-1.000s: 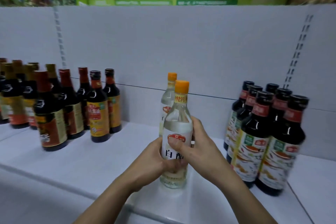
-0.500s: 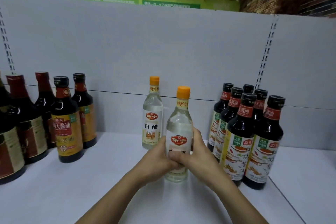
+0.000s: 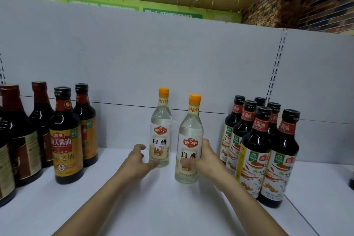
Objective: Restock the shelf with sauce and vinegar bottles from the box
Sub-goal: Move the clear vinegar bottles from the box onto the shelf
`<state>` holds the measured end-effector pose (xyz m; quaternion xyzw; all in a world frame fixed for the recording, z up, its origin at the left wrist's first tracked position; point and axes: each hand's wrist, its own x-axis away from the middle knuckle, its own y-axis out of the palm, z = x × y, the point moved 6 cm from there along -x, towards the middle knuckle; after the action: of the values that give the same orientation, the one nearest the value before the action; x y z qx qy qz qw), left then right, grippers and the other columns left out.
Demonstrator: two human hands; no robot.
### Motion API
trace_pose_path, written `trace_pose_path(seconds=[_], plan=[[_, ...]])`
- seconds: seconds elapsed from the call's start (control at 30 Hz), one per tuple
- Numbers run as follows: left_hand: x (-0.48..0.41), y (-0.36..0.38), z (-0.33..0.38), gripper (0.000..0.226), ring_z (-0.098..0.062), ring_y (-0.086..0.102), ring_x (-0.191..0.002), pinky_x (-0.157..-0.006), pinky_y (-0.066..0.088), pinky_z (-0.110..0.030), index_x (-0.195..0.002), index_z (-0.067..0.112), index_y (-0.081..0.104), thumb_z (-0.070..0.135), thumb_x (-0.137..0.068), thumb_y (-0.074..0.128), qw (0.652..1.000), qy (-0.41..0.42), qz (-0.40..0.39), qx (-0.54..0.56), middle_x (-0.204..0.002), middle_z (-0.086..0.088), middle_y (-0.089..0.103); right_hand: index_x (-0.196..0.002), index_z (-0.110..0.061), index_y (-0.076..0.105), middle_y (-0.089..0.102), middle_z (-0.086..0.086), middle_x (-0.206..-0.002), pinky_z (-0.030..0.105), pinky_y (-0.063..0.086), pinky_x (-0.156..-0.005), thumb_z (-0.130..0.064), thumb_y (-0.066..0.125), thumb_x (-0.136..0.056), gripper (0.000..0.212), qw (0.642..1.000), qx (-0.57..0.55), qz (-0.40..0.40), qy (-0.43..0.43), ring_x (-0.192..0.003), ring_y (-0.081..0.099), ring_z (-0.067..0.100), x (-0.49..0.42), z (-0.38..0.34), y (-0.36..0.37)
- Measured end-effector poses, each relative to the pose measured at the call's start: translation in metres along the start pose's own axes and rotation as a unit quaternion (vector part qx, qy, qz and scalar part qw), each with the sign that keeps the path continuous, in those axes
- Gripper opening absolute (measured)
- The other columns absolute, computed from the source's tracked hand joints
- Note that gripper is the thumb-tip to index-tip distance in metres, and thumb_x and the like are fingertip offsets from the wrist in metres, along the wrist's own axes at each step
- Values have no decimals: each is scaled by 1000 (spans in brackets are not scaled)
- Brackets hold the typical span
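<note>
Two clear white-vinegar bottles with orange caps stand upright on the white shelf [image 3: 134,207]. My right hand [image 3: 207,161] grips the nearer vinegar bottle [image 3: 190,138] from its right side, thumb across the lower label. The farther vinegar bottle [image 3: 161,128] stands behind and to the left of it. My left hand [image 3: 137,161] is cupped at the lower left of the farther bottle, the thumb touching its base and the fingers slightly apart from the glass. The box is out of view.
Dark soy sauce bottles with yellow labels [image 3: 66,136] stand in a group on the left. Several more dark bottles with white labels [image 3: 256,155] crowd close to my right hand. The grey back panel [image 3: 172,59] rises behind, and bare shelf lies between the groups.
My left hand let go of the nearer bottle and moved left to the farther one. The nearer bottle now stands on the shelf, held by my right hand alone.
</note>
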<state>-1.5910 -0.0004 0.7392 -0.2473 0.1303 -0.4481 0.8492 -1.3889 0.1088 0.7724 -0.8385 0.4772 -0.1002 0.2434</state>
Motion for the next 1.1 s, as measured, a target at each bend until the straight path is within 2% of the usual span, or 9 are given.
trace_pose_path(seconds=[0.1, 0.23, 0.37, 0.43, 0.5, 0.6, 0.73, 0.83, 1.1], plan=[[-14, 9, -1, 91, -29, 48, -141, -110, 45, -42, -159, 23, 18, 43, -90, 74, 999, 21, -9, 37, -160, -7, 38, -123, -25, 43, 68, -11, -114, 42, 54, -100, -21, 85, -82, 58, 1000, 5, -4, 3, -111, 67, 18, -12, 4, 6], [-27, 19, 0, 87, -18, 58, -122, -102, 48, -34, -156, 24, 24, 37, -88, 78, 995, 42, -24, 92, -145, 3, 54, -127, -26, 38, 66, -10, -118, 35, 53, -97, -23, 85, -81, 66, 999, 28, -24, -8, -112, 65, 15, -23, 14, 17], [-38, 24, -9, 76, -11, 66, -112, -101, 53, -36, -144, 29, 40, 48, -83, 80, 995, 48, -2, 92, -127, 16, 66, -130, -27, 46, 73, -10, -114, 42, 60, -93, -58, 90, -61, 88, 998, 40, -46, -12, -104, 71, 13, -50, 54, 35], [-35, 24, -10, 63, -10, 67, -110, -98, 54, -35, -134, 33, 47, 52, -83, 79, 996, 55, 23, 61, -119, 20, 68, -128, -28, 50, 74, -10, -112, 45, 61, -90, -67, 89, -56, 91, 998, 25, -58, -12, -102, 73, 14, -69, 74, 41], [-32, 24, -9, 58, -11, 66, -110, -93, 52, -33, -131, 36, 46, 51, -85, 78, 997, 59, 40, 42, -117, 21, 67, -127, -27, 46, 72, -11, -115, 44, 60, -92, -60, 90, -60, 87, 999, 15, -51, -14, -105, 71, 13, -59, 57, 40], [-32, 25, -10, 58, -13, 66, -112, -95, 52, -35, -134, 34, 45, 48, -87, 77, 996, 67, 39, 36, -118, 20, 66, -124, -21, 33, 62, -12, -117, 34, 57, -93, -40, 85, -78, 72, 999, 14, -44, -5, -105, 64, 8, -46, 38, 42], [-35, 25, -12, 59, -14, 65, -116, -101, 52, -42, -135, 32, 44, 46, -88, 76, 997, 69, 31, 35, -126, 18, 66, -124, -19, 31, 59, -12, -121, 33, 56, -96, -34, 82, -85, 66, 999, 25, -41, -16, -109, 62, 9, -51, 39, 43], [-36, 25, -13, 60, -15, 66, -116, -102, 52, -44, -136, 32, 44, 48, -87, 76, 996, 71, 29, 34, -124, 19, 66, -123, -20, 34, 61, -8, -125, 29, 54, -92, -37, 82, -84, 64, 999, 27, -27, -19, -113, 62, 13, -55, 41, 44], [-35, 27, -10, 54, -16, 64, -117, -100, 52, -41, -137, 31, 42, 47, -93, 69, 995, 91, 49, -3, -131, 16, 65, -124, -27, 41, 62, -7, -129, 45, 53, -102, -61, 78, -71, 73, 998, 46, 28, -26, -123, 58, 22, -57, 47, 47]])
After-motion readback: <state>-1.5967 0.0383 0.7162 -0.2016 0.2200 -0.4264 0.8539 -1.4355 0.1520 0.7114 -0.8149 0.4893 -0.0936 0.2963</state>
